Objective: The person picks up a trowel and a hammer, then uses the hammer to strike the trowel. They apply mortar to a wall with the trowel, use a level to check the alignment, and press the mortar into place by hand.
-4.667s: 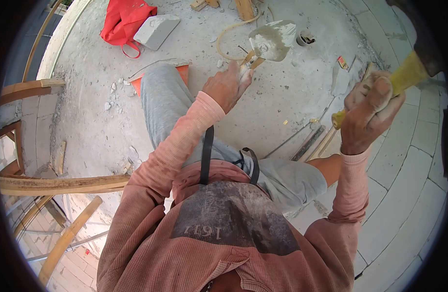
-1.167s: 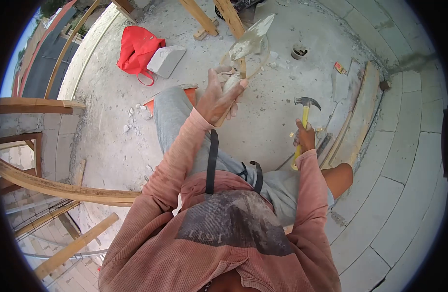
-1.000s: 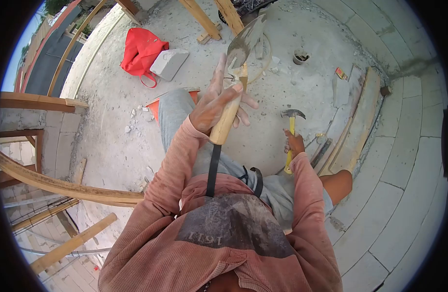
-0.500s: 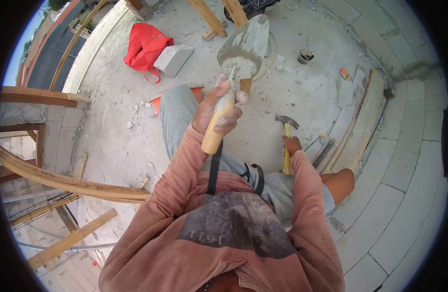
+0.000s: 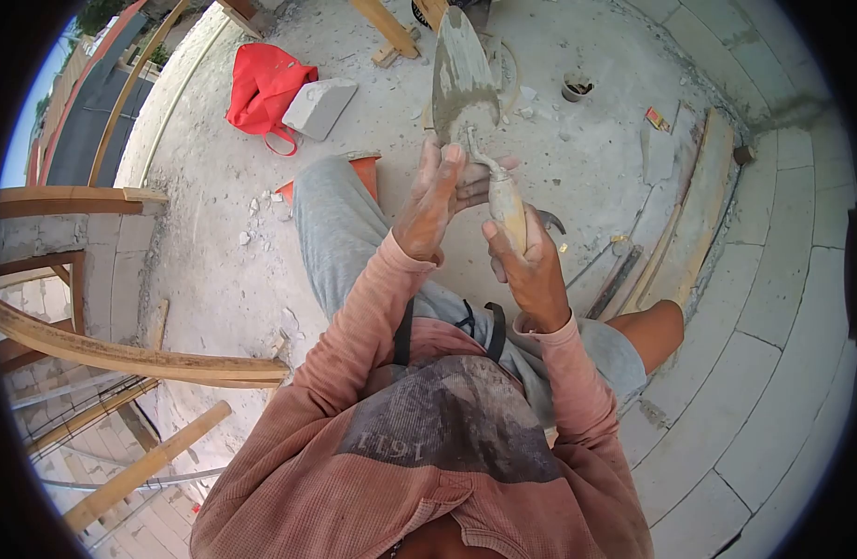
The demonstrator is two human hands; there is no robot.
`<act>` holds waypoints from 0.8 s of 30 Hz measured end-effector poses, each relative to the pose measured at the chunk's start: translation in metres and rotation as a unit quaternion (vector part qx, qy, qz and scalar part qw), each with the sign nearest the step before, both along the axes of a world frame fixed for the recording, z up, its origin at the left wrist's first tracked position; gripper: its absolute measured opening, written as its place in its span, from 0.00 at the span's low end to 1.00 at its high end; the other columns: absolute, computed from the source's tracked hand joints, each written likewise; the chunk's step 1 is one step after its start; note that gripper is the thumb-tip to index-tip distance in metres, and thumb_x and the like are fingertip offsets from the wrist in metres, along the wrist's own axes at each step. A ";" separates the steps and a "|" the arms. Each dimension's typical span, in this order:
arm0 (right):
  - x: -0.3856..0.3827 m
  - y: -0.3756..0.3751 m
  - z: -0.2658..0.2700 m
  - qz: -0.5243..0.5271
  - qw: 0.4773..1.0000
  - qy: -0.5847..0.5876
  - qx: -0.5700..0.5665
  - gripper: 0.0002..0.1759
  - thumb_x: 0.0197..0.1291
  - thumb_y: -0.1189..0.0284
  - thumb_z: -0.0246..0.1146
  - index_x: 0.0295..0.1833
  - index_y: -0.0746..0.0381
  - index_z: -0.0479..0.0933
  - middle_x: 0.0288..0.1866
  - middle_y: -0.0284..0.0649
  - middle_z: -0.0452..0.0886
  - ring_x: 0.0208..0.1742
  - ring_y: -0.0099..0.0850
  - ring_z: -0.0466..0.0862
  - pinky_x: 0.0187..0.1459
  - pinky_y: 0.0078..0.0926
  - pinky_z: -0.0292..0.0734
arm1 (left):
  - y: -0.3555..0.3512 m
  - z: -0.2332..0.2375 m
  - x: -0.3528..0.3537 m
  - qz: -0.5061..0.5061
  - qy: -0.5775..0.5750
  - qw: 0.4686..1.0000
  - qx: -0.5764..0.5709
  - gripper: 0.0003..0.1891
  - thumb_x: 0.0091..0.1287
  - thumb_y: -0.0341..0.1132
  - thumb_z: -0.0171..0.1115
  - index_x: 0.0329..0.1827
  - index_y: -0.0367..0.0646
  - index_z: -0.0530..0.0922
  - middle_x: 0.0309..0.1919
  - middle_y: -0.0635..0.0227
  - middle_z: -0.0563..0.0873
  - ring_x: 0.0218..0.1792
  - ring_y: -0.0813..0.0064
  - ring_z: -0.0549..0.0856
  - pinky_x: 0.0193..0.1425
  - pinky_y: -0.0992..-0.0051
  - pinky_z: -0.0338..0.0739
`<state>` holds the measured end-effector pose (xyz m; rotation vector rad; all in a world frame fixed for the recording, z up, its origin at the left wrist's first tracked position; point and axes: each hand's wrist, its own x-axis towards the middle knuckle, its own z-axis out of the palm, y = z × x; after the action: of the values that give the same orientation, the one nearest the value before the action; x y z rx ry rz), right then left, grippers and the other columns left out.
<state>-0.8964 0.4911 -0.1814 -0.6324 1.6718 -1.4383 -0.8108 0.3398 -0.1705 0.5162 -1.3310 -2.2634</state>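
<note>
A pointed trowel (image 5: 466, 79) with a mortar-smeared blade and a wooden handle is held up before me, blade away from my body. My right hand (image 5: 533, 270) is closed round its handle. At the heel of the blade, my left hand (image 5: 428, 205) has its thumb and fingers about the metal, some fingers reaching behind the neck. A hammer (image 5: 551, 222) shows only its dark head past my right hand; the rest is hidden behind the hand and trowel.
A red bag (image 5: 265, 88) and a pale block (image 5: 319, 107) lie on the dusty floor. A small bucket (image 5: 576, 88) stands ahead. Boards (image 5: 685, 224) line the block wall (image 5: 773, 289) at right. Timber beams (image 5: 140, 354) cross at left; an orange container (image 5: 365, 177) sits by my knee.
My right hand has let go of the hammer, risen and taken the trowel's handle. My left hand has shifted from the handle to the blade's heel; the trowel has turned.
</note>
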 end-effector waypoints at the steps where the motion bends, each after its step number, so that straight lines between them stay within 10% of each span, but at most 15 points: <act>1: -0.003 0.003 -0.007 -0.018 0.997 0.070 -0.005 0.29 0.71 0.59 0.70 0.65 0.69 0.73 0.40 0.41 0.82 0.38 0.32 0.85 0.42 0.31 0.81 | -0.014 -0.009 0.006 -0.014 -0.033 0.998 -0.049 0.34 0.82 0.59 0.49 0.71 0.34 0.60 0.63 0.47 0.83 0.61 0.58 0.86 0.69 0.59 0.79; 8: -0.015 0.012 -0.029 -0.043 0.950 0.308 -0.036 0.26 0.69 0.64 0.72 0.65 0.66 0.76 0.48 0.54 0.87 0.45 0.44 0.90 0.46 0.36 0.82 | -0.041 -0.003 -0.002 0.058 -0.104 0.991 -0.065 0.26 0.79 0.49 0.62 0.62 0.31 0.79 0.53 0.58 0.86 0.52 0.71 0.90 0.56 0.72 0.90; 24: -0.007 0.007 -0.051 -0.093 0.930 0.352 -0.042 0.30 0.66 0.68 0.74 0.69 0.65 0.73 0.54 0.54 0.86 0.51 0.51 0.89 0.50 0.40 0.83 | -0.014 -0.011 -0.010 0.094 -0.019 0.994 0.054 0.24 0.75 0.34 0.66 0.68 0.30 0.72 0.55 0.61 0.85 0.55 0.76 0.85 0.66 0.68 0.84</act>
<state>-0.9033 0.4985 -0.2326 -1.1656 2.2732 -1.5176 -0.8204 0.3257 -0.1816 0.6946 -1.1304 -2.1876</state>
